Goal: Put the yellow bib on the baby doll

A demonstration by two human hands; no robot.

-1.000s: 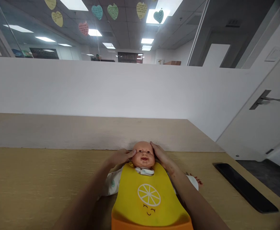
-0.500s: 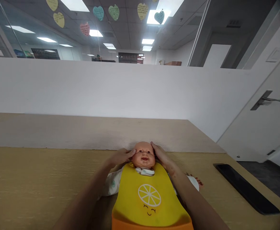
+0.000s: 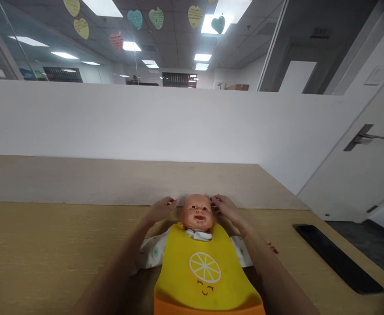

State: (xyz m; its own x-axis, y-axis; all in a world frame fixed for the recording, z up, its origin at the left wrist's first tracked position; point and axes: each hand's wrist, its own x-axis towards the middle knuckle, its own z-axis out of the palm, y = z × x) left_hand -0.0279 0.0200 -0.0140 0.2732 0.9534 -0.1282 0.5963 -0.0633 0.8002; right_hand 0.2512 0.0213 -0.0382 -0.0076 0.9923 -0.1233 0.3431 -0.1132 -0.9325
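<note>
A baby doll (image 3: 196,213) in white clothes lies on its back on the wooden table (image 3: 47,249), head away from me. A yellow bib (image 3: 205,271) with a lemon face and an orange pocket covers its chest. My left hand (image 3: 160,208) hovers just left of the doll's head, fingers curled and apart, holding nothing. On the other side my right hand (image 3: 226,208) is lifted beside the head, fingers loosely spread. Neither hand touches the head.
A black phone (image 3: 338,258) lies on the table at the right, near the edge. A white partition wall (image 3: 146,122) runs behind the table. A white door with a handle (image 3: 364,136) stands at the right.
Both hands have come off the sides of the doll's head and moved slightly outward and up. The doll and bib stay put.
</note>
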